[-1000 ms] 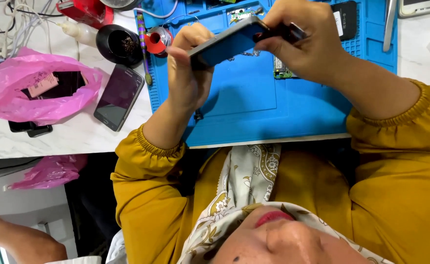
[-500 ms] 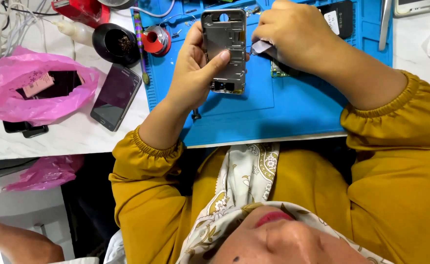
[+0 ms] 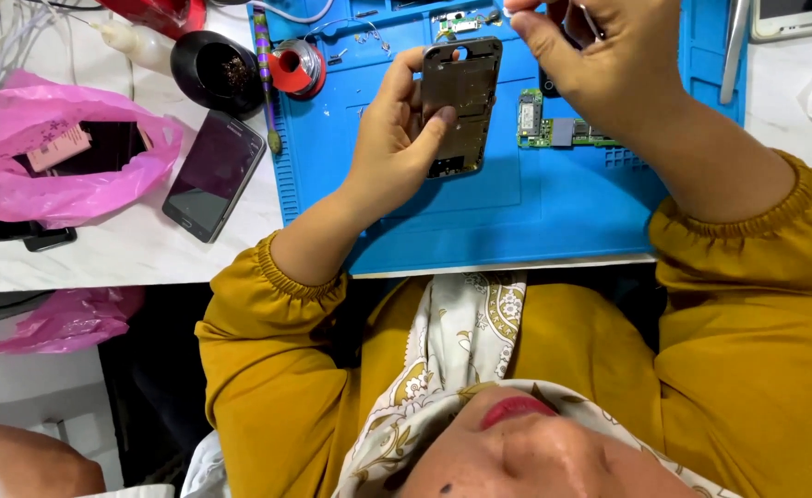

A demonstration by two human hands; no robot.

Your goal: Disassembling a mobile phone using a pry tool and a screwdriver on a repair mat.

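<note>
My left hand (image 3: 397,138) grips a bare dark phone frame (image 3: 461,101) by its side, thumb across the inner face, and holds it upright over the blue work mat (image 3: 480,221). My right hand (image 3: 609,65) is raised to the right of the frame, near the top edge of the view. Its fingers are pinched on a small metal piece (image 3: 591,18) that is mostly hidden. A green circuit board (image 3: 554,129) lies on the mat just below that hand. Smaller parts (image 3: 461,23) sit at the mat's far edge.
On the white table left of the mat lie a black phone (image 3: 214,173), a pink bag (image 3: 65,157) with dark devices, a black cup (image 3: 214,72) and a red solder spool (image 3: 297,72). A silver tool (image 3: 734,51) lies far right. Another person's arm (image 3: 18,461) shows bottom left.
The phone frame has turned from edge-on and level to upright with its open face toward me. My right hand has let go of the frame's end and lifted away to the upper right.
</note>
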